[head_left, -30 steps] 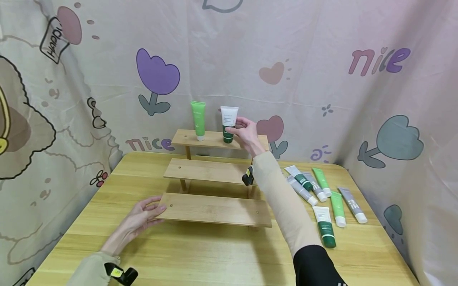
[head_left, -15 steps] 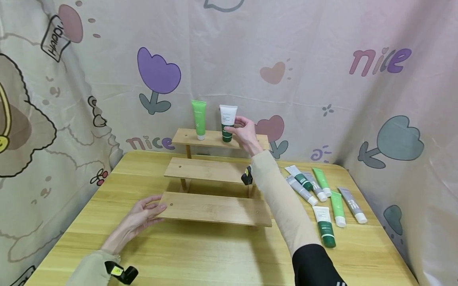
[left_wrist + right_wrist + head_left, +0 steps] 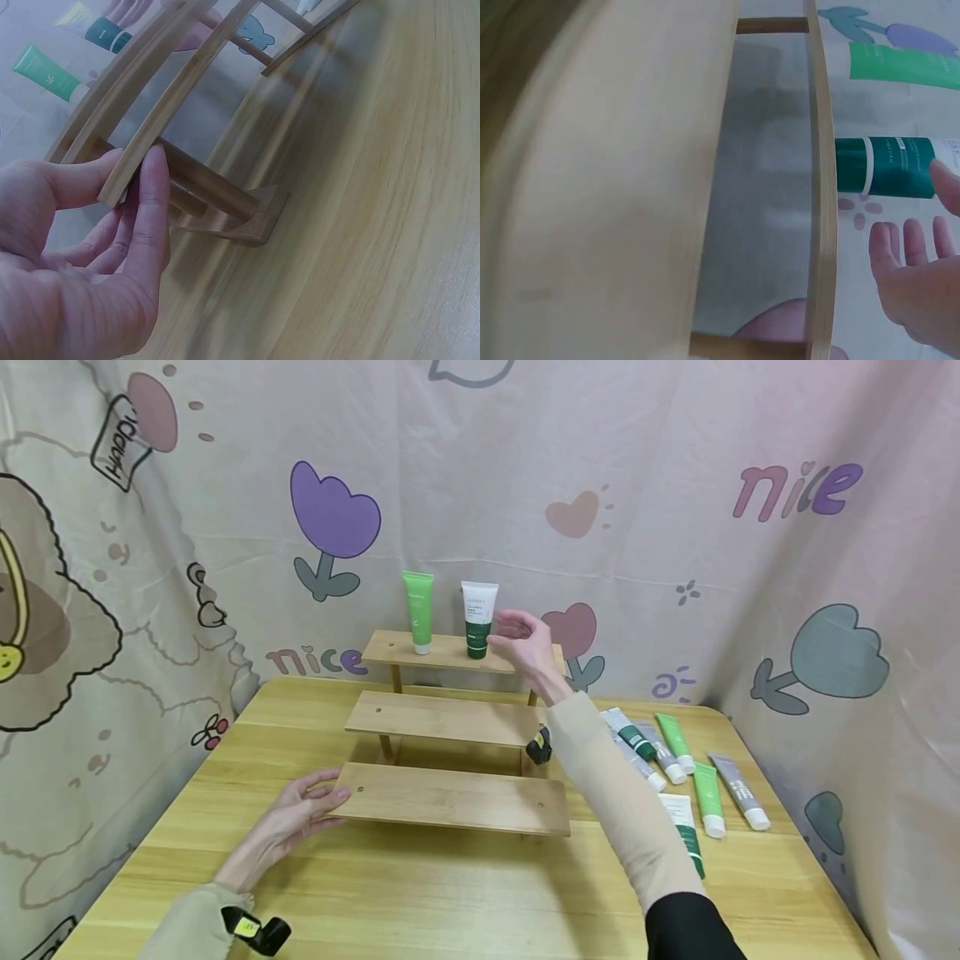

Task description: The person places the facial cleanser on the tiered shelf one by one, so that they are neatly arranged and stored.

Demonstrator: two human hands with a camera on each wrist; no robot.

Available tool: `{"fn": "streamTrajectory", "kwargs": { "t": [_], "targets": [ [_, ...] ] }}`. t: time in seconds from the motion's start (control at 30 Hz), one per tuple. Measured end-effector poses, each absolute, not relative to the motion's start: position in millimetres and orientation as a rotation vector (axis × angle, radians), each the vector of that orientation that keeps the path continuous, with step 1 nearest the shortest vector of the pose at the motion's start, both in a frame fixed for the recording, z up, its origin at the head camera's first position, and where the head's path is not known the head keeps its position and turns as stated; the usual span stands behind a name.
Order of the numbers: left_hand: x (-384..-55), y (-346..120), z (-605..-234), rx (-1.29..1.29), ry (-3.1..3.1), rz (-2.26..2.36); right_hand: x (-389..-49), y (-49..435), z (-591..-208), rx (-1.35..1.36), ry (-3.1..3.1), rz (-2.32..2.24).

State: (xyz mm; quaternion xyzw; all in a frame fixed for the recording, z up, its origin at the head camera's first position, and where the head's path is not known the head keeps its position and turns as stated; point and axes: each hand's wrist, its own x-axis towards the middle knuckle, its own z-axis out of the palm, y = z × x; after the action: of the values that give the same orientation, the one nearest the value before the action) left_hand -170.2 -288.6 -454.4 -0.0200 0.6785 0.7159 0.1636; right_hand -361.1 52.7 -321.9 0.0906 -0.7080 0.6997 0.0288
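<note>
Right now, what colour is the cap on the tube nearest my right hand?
Dark green; the cap shows best in the right wrist view.

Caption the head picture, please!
Left hand grips the tiered wooden stand, right hand beside the white-and-green squeeze tube on top.

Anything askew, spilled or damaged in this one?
Nothing stands out. On the top shelf, the green tube and the white-and-green tube stand upright; no spill or damage shows. The loose tubes lie scattered on the table, some partly hidden by the sleeve.

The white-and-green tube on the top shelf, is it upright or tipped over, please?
Upright: the tube stands cap-down on the top shelf, its white end uppermost.
</note>
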Motion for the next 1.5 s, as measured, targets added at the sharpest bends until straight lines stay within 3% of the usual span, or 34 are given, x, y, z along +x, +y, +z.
{"fn": "streamTrajectory", "kwargs": {
  "t": [0.37,0.63,1.03,1.23,1.5],
  "targets": [
    [-170.5,-287.6,-454.3,-0.076,1.993,2.004,-310.0,123.3,-342.3,0.479,-2.213,2.083],
    [-170.8,-288.1,-453.9,-0.071,2.015,1.986,-266.4,206.5,-379.0,0.712,-2.307,1.842],
    [-170.8,-289.1,-455.8,-0.067,2.003,1.980,-207.7,312.9,-433.1,0.771,-2.572,1.594],
    [-170.5,-290.9,-456.7,-0.083,2.014,1.964,-195.2,334.7,-456.1,0.675,-2.639,1.664],
    [-171.0,-289.7,-456.2,-0.065,2.001,1.971,-203.6,339.6,-467.3,0.633,-2.578,1.666]
  ]
}}
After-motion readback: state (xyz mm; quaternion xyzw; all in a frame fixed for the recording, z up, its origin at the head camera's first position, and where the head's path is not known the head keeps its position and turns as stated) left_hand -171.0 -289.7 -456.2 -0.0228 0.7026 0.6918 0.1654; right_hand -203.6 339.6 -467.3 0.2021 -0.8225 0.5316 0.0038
